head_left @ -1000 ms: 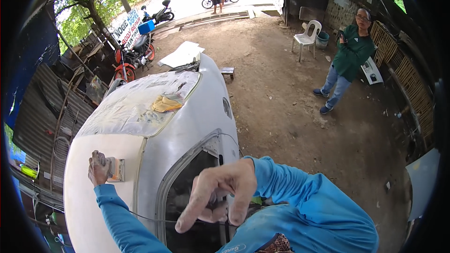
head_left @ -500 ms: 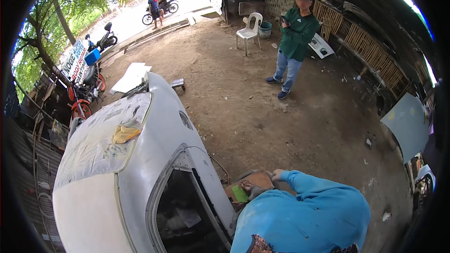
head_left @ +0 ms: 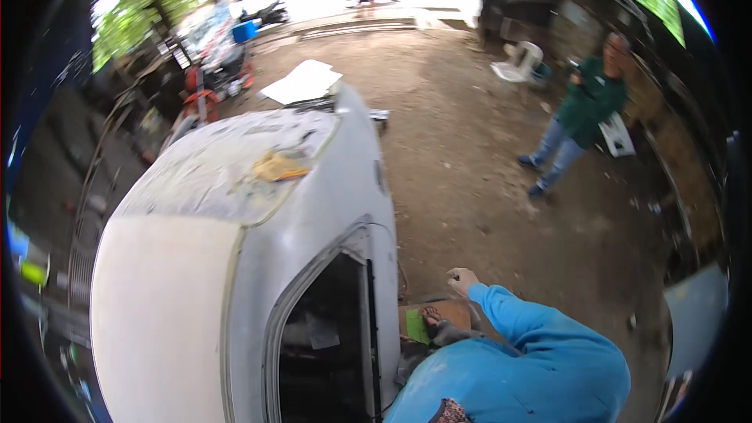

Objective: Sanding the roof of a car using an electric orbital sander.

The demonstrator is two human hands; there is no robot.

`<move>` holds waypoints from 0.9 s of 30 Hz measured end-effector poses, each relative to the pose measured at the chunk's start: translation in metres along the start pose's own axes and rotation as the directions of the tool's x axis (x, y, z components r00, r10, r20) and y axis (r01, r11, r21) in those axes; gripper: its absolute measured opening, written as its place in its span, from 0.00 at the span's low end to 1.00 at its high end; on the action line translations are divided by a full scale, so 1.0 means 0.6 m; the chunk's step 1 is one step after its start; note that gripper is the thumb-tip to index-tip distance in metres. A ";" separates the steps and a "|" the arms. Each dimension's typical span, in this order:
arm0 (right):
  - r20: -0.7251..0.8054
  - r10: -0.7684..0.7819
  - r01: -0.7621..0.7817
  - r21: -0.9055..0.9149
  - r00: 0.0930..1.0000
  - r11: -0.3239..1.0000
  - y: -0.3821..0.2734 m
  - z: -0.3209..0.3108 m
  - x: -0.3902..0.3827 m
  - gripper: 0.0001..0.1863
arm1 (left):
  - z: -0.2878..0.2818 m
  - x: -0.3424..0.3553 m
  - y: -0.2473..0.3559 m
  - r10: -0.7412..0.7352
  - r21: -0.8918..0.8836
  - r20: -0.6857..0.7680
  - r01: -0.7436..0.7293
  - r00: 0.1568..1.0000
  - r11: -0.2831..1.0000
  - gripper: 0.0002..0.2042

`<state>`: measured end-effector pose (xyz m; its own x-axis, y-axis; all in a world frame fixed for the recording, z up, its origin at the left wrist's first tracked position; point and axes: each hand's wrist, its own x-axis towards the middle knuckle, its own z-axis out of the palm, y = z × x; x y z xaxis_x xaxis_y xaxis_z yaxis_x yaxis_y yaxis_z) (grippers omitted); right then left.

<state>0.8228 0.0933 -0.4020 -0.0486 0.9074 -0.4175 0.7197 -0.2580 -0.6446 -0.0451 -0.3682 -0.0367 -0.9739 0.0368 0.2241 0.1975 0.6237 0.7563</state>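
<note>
My right hand (head_left: 462, 278), at the end of a blue sleeve (head_left: 540, 321), is held out in front of me beside the car, its fingers curled together. What they hold, if anything, is too small to make out. Below it lies a brown board (head_left: 454, 312) with a green patch (head_left: 416, 327), and a bare foot (head_left: 431, 316) rests on it. Left of my body stands a whitish car (head_left: 368, 164), its side window (head_left: 329, 337) dark. My left hand does not show.
A yellow cloth (head_left: 279, 166) lies on the car's covered glass (head_left: 219, 149). White sheets (head_left: 304, 81) rest at its far end. A person in green (head_left: 591, 102) stands at the right near a white plastic chair (head_left: 518, 63). A red motorcycle (head_left: 202, 106) is parked far left; a pale panel (head_left: 695, 317) leans right.
The view has swung left, so the car and the person in green sit farther right, with some blur. My right hand has lifted slightly away from the board.
</note>
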 end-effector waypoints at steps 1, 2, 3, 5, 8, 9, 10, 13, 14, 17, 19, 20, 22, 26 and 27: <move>-0.043 -0.170 0.172 0.034 0.984 0.985 -0.079 0.006 0.033 0.18 | -0.053 0.008 -0.045 -0.021 -0.043 -0.021 0.020 1.000 0.999 0.30; -0.074 -0.247 0.251 0.058 0.966 0.966 -0.152 0.016 0.048 0.16 | -0.093 0.018 -0.085 -0.044 -0.091 -0.025 0.042 0.999 0.995 0.30; -0.050 -0.399 0.401 0.040 0.915 0.915 -0.229 0.028 0.063 0.16 | -0.123 0.026 -0.119 -0.072 -0.158 -0.040 0.065 0.997 0.985 0.30; -0.015 -0.609 0.608 0.082 0.793 0.790 -0.379 0.058 0.071 0.17 | -0.135 0.050 -0.145 -0.061 -0.234 0.006 0.061 0.998 0.970 0.30; -0.040 -0.855 0.854 0.102 0.517 0.511 -0.554 0.111 0.020 0.20 | -0.054 0.122 -0.052 0.120 0.447 0.139 -0.171 0.983 0.878 0.32; 0.005 -0.861 0.853 0.130 0.509 0.505 -0.599 0.129 -0.003 0.20 | 0.001 0.117 -0.024 0.343 0.541 -0.055 -0.261 0.938 0.799 0.29; -0.007 -0.918 0.908 0.149 0.396 0.391 -0.641 0.145 -0.023 0.19 | 0.034 0.111 0.010 0.384 0.548 -0.082 -0.281 0.920 0.788 0.28; -0.054 -0.987 0.976 0.162 0.155 0.144 -0.745 0.192 -0.062 0.20 | 0.126 0.100 0.112 0.266 0.425 -0.098 -0.201 0.959 0.883 0.29; -0.115 -0.992 0.991 0.130 0.042 0.026 -0.771 0.205 -0.069 0.20 | 0.152 0.101 0.144 0.268 0.503 -0.055 -0.205 0.962 0.840 0.29; -0.124 -0.989 0.995 0.029 -0.086 -0.091 -0.828 0.239 -0.066 0.19 | 0.229 0.104 0.212 0.335 0.493 0.011 -0.296 0.942 0.818 0.30; -0.083 -0.994 0.997 0.021 -0.077 -0.079 -0.843 0.253 -0.057 0.18 | 0.279 0.112 0.243 0.412 0.505 0.033 -0.371 0.911 0.779 0.30; -0.057 -0.997 0.998 0.008 -0.055 -0.055 -0.845 0.258 -0.053 0.16 | 0.302 0.117 0.254 0.411 0.494 0.041 -0.376 0.911 0.784 0.30; -0.046 -0.999 0.998 0.052 -0.022 -0.024 -0.844 0.263 -0.047 0.14 | 0.341 0.140 0.280 0.424 0.513 0.093 -0.409 0.901 0.755 0.30; -0.051 -0.998 0.992 0.121 0.041 0.034 -0.841 0.267 -0.045 0.08 | 0.416 0.181 0.323 0.425 0.462 0.160 -0.448 0.891 0.765 0.32; -0.054 -0.998 0.993 0.117 0.029 0.023 -0.842 0.267 -0.045 0.08 | 0.437 0.184 0.334 0.395 0.479 0.171 -0.427 0.902 0.767 0.32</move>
<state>0.3499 0.1458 -0.1676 -0.6825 0.3020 0.6656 -0.1129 0.8561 -0.5043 -0.1423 -0.0344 -0.0214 -0.8199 0.4132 0.3961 0.5136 0.8366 0.1904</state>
